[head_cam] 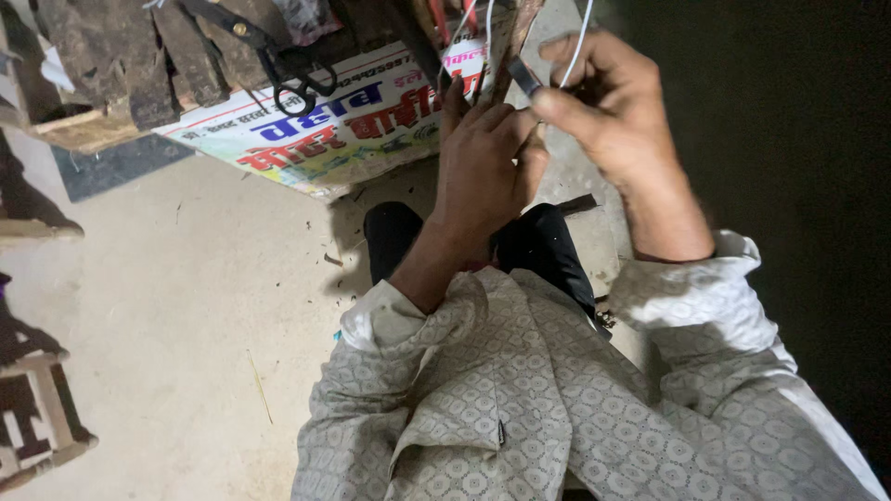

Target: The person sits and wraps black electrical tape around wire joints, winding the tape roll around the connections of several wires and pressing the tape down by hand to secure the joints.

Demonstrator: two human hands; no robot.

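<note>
My left hand [483,162] is closed around a thin brown stick-like piece [513,42] that rises toward the top edge. My right hand [608,97] pinches a small dark tool [522,76] against that piece, and a white wire [577,42] runs up past its fingers. More white and red wires [469,23] hang just left of the stick. Both forearms wear patterned pale sleeves [520,390]. What the stick joins to at the top is cut off.
A printed banner [334,125] lies on the pale floor [186,306]. Black scissors [283,60] rest on it beside dark wooden blocks [121,56]. A low wooden stool [37,417] stands at the left edge. The right side is dark.
</note>
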